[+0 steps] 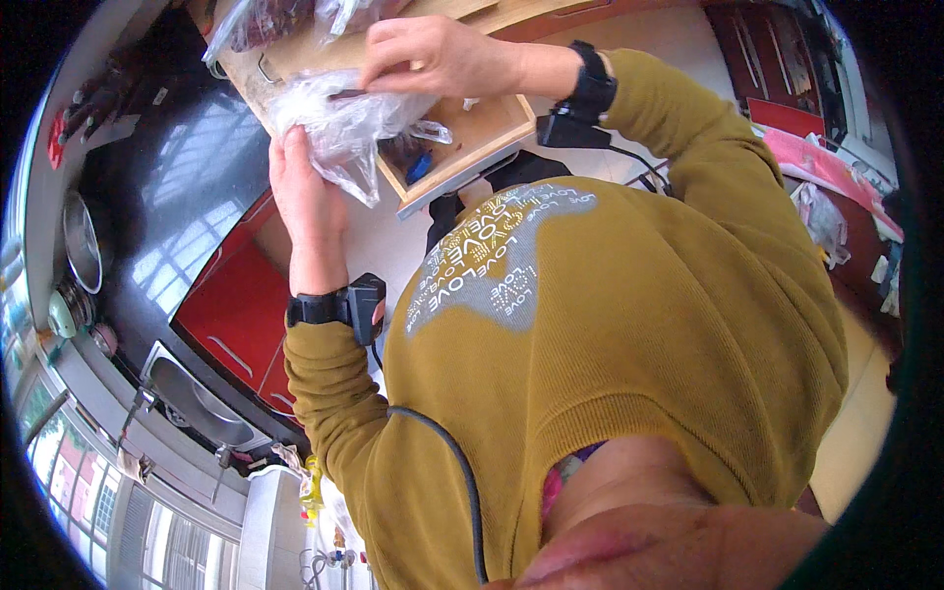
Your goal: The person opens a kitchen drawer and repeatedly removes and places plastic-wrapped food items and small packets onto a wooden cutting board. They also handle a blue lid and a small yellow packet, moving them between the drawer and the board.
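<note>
A crumpled clear plastic bag [354,122] is held up over the corner of an open wooden drawer [483,140]. My left hand [306,181] grips the bag's left side, its fingers partly hidden by the plastic. Above the bag, my right hand [431,59] has its fingers curled and pinched together, with a small dark thin piece [346,94] at the fingertips; what it is cannot be told. Inside the drawer, below the bag, lie a blue object [419,168] and some dark, partly hidden contents.
Plastic bags with dark red contents [269,22] lie on the wooden top behind. A glossy black counter [199,177] with red cabinets [240,317] and a steel sink [203,405] runs along the left. Pink cloth [826,162] is at the right. Cables hang from both wrist devices.
</note>
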`<state>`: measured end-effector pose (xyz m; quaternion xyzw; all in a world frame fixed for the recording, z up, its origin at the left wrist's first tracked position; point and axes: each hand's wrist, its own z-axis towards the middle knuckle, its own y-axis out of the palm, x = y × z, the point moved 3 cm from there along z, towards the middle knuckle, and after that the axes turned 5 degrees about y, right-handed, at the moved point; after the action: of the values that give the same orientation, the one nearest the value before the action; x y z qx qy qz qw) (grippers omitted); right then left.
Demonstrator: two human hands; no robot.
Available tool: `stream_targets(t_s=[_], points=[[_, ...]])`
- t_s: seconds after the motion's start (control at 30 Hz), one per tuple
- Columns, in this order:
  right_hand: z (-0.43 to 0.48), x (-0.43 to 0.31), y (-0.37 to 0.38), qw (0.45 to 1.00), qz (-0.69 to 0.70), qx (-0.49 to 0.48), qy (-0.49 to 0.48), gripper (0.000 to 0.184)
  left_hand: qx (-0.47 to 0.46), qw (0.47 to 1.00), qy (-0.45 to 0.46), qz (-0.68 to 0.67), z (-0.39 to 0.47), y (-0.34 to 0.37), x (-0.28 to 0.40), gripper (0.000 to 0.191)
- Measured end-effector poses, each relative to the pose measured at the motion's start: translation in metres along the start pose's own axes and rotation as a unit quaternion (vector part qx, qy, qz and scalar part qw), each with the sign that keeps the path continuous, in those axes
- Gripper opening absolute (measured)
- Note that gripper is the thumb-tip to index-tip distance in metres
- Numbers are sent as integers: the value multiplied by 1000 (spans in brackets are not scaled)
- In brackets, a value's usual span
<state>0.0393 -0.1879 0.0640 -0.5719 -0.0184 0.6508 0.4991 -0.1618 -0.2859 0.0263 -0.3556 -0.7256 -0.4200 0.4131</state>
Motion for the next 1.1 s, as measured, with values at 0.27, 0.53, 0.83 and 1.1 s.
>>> stream_targets(t_s=[0.27,0.53,0.83,1.1], points=[[70,21,62,989,-72,36,-125,11,100,993,44,36,16,-58,27,30],[128,18,143,989,-39,-5,-146,16,47,997,-40,-35,17,-110,27,46],[118,10,167,991,-15,-14,-130,20,55,997,24,-45,27,-137,6,30],[36,56,125,993,-78,-78,30,16,109,984,134,33,71,-197,28,25]])
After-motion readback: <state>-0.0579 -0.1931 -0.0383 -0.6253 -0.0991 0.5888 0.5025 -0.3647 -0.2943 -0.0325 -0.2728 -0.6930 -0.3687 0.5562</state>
